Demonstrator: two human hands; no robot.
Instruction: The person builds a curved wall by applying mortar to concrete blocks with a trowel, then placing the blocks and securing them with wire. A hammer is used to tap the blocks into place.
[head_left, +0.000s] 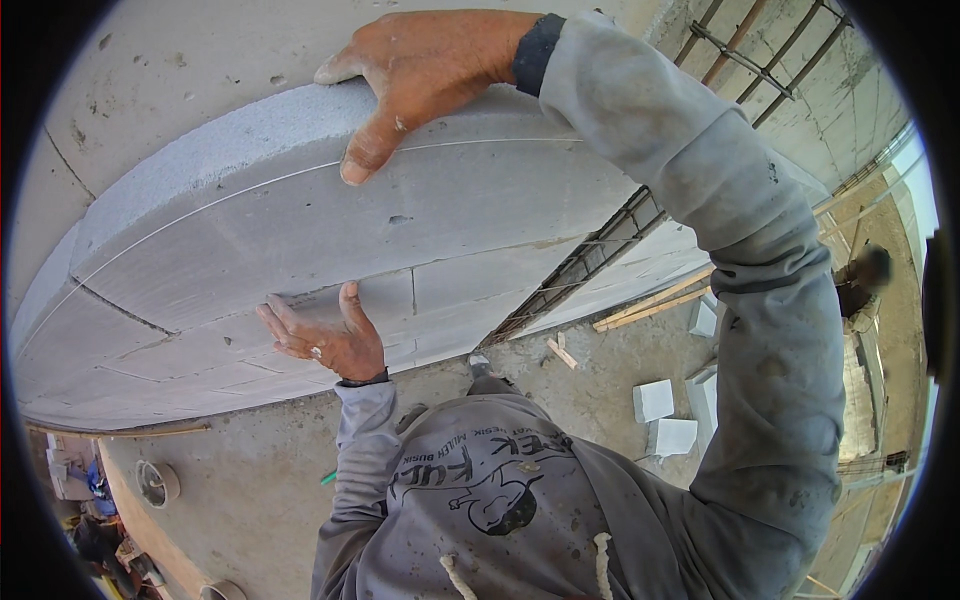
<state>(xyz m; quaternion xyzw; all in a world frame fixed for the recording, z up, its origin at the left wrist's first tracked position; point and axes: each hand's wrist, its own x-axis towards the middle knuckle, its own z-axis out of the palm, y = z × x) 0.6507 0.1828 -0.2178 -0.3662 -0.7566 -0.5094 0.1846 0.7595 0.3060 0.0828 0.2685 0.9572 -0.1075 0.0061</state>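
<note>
Wall: A wall of pale gray blocks (350, 235) sweeps across the view, its straight courses bent by the lens; thin joints show between the blocks.
Floor: A gray, dusty floor (270, 470) lies below, beside the wall's foot.
Top block: The long top block (480, 190) sits in the uppermost course, its rough upper side and smooth front both showing, just in front of a gray concrete surface (250, 45).
Sweatshirt: The person wears a gray, stained sweatshirt (560, 490) with a dark print and pale cords.
Gap: Right of the top block, a dark slanting gap (570, 280) with steel bars inside splits the wall; more steel rods (770, 50) show at upper right.
Co-worker: Another person (860, 285) is well apart, at the far right.
Loose pieces: White blocks (654, 400) lie on the floor to the right, near wooden strips (655, 302); a round bucket (157, 483) stands at left.
Right hand: The right hand (425, 75) rests over the top block's upper edge, thumb down the front and apart from the index finger; whether it squeezes cannot be told.
Left hand: The left hand (335, 335) is spread, empty, beside the wall's face lower down; contact is unclear.
String: A thin white string (500, 141) runs along the top block's front, near its upper edge.
</note>
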